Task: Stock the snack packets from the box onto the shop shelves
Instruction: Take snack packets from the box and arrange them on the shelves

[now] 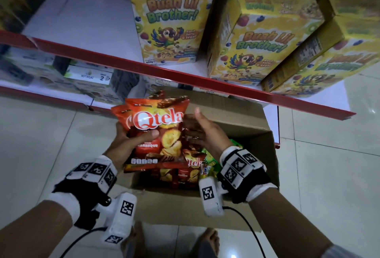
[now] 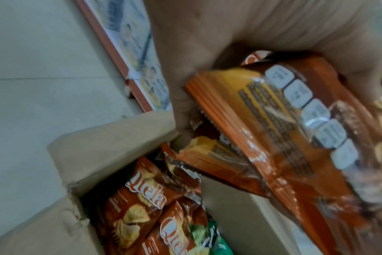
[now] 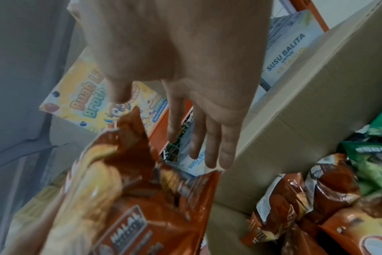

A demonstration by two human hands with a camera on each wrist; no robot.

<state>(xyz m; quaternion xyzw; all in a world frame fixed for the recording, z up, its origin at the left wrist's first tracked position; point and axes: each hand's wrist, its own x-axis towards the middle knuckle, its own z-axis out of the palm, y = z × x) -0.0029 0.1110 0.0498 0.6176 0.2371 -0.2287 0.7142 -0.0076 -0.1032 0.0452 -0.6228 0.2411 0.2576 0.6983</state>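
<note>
Left hand gripping a bunch of red-orange foil Qtela snack packets, thumb curled across the front. Right hand at 3 o'clock of them, fingers straight, holding nothing. Brown cardboard box underneath, more packets inside.

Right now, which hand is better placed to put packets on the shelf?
Left. The left hand already grips a bunch of red packets above the box, just below the shelf. The right hand is open beside them, holding nothing.

A shop: red-edged shelves stocked with cereal boxes.
</note>
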